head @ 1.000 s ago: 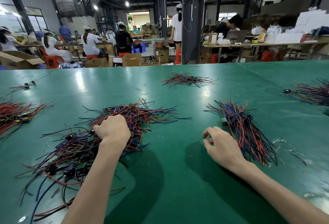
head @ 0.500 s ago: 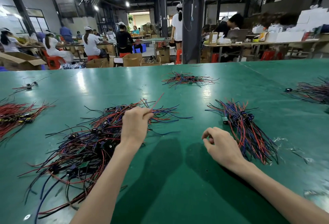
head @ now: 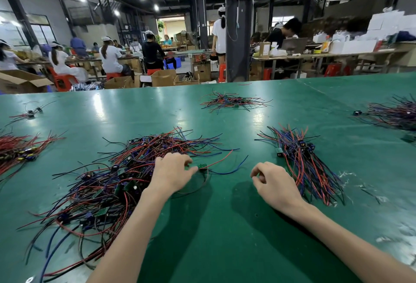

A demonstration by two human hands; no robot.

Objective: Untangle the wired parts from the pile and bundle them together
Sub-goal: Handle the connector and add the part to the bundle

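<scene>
A tangled pile (head: 108, 183) of red, blue and black wires with small green boards lies on the green table (head: 225, 237) at left. My left hand (head: 172, 173) sits at the pile's right edge and pinches one wired part with a small green board (head: 202, 166) at its fingertips; its red and blue wires trail right. A sorted bundle (head: 304, 163) of wired parts lies to the right. My right hand (head: 273, 183) rests on the table just left of that bundle, fingers loosely curled, holding nothing.
Other wire heaps lie at the far centre (head: 231, 101), far right (head: 396, 113) and left edge (head: 18, 150). A small loose part (head: 31, 111) sits at far left. Beyond the table are a dark pillar (head: 238, 35), cardboard boxes and seated workers.
My left hand has moved right out of the tangled pile, dragging one wired part with a green board to the pile's right edge. My right hand has stayed in place.
</scene>
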